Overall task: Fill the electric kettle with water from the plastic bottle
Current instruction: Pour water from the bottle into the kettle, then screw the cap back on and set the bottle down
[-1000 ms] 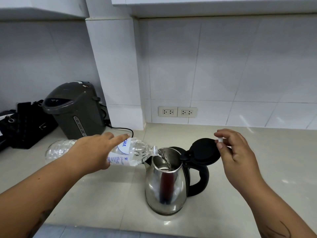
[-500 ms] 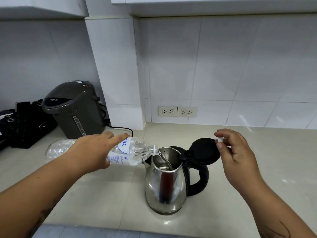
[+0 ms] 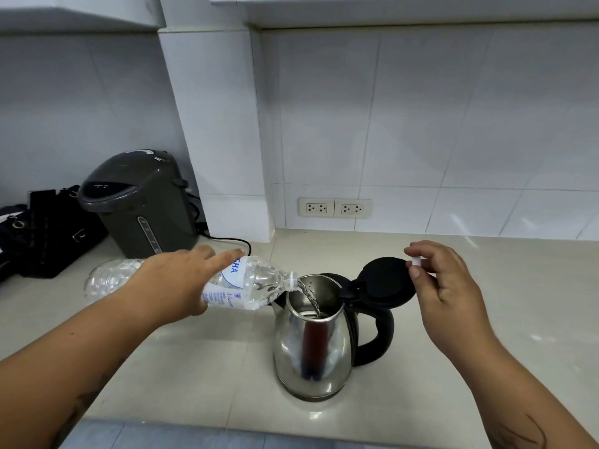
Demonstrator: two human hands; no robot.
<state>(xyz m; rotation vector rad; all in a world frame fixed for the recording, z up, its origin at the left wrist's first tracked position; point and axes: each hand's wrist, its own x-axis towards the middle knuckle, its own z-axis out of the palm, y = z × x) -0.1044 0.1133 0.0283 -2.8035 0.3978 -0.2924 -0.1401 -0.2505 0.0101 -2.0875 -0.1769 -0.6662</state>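
A steel electric kettle (image 3: 312, 348) with a black handle stands on the counter, its black lid (image 3: 387, 281) flipped open to the right. My left hand (image 3: 176, 283) grips a clear plastic bottle (image 3: 251, 286) tipped nearly level, its mouth over the kettle's rim. A thin stream of water (image 3: 311, 298) runs from it into the kettle. My right hand (image 3: 444, 286) hovers just right of the lid and pinches the small white bottle cap (image 3: 416, 261) between thumb and fingers.
A dark grey electric water dispenser (image 3: 139, 205) stands at the back left with its cord (image 3: 231, 239) trailing on the beige counter (image 3: 502, 286). A black bag (image 3: 48, 231) lies left of it. Two wall sockets (image 3: 335, 208) sit behind the kettle.
Water keeps flowing from the bottle into the kettle. Both hands, the bottle and the kettle hold nearly the same positions.
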